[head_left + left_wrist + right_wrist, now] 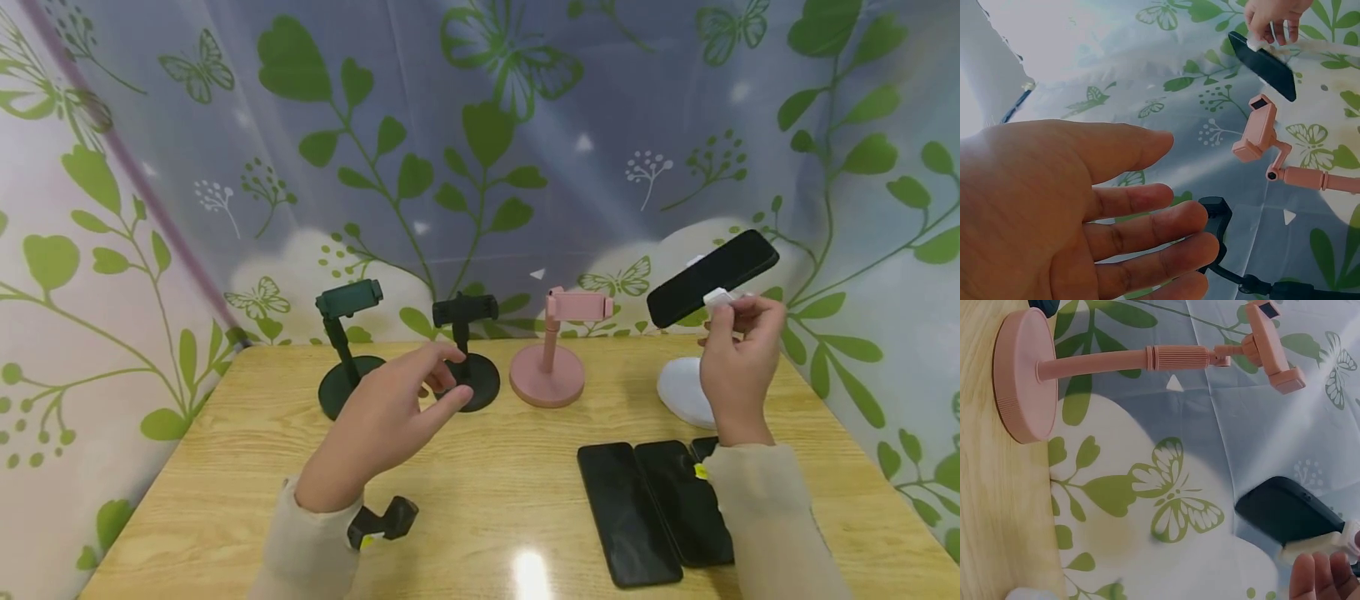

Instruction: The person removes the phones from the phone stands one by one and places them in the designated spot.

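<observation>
My right hand [744, 358] pinches the white clamp [717, 297] of a phone stand between thumb and fingers. A black phone [712, 277] sits tilted in that clamp, above the stand's round white base [682, 390]; my hand and wrist hide part of the stand. In the right wrist view, the phone [1288, 509] shows beside my fingertips [1315, 575]. My left hand [397, 412] hovers over the table in front of the black phone stand [480, 382], fingers loosely bent and holding nothing. Its palm and spread fingers show in the left wrist view.
A dark green stand [350, 298] stands at the left and a pink stand [550, 375] right of the black one. Several black phones, including the leftmost phone [628, 512], lie side by side at the front right, partly under my sleeve. A patterned curtain [525, 167] hangs behind the wooden table [480, 500].
</observation>
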The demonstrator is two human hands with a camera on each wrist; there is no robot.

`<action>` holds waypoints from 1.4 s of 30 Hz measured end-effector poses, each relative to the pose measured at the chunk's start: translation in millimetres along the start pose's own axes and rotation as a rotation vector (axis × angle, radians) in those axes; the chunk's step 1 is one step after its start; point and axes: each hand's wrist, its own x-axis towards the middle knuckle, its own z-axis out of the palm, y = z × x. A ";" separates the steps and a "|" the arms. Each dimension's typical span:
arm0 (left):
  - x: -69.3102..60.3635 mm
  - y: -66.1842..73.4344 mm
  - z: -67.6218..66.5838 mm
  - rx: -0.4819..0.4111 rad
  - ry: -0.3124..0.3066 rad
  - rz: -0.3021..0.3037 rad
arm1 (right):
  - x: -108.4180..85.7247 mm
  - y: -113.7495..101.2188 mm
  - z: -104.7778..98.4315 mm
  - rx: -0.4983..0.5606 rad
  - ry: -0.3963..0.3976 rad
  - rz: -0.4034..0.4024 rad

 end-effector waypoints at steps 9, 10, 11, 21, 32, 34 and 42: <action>-2.0 1.3 -0.9 0.004 -0.006 0.001 | 3.4 3.2 -9.0 -0.071 0.087 0.008; -2.1 1.5 -0.9 0.006 -0.007 0.002 | 3.8 2.9 -10.5 -0.085 0.075 0.006; -2.1 1.8 -1.0 0.006 -0.007 0.003 | 4.2 2.5 -11.7 -0.099 0.055 0.007; -2.6 2.2 0.6 0.001 -0.023 0.005 | 4.5 -1.9 -7.4 -0.156 -0.072 -0.076; -2.4 1.0 1.3 0.024 -0.025 0.001 | 5.1 -14.3 -4.5 -0.220 0.033 -0.102; -1.9 1.2 1.1 0.025 -0.035 -0.001 | 4.9 -14.7 -5.0 -0.224 0.021 -0.074; -1.9 1.7 1.7 0.024 -0.067 -0.013 | -1.0 -18.6 -3.9 -0.190 0.005 -0.016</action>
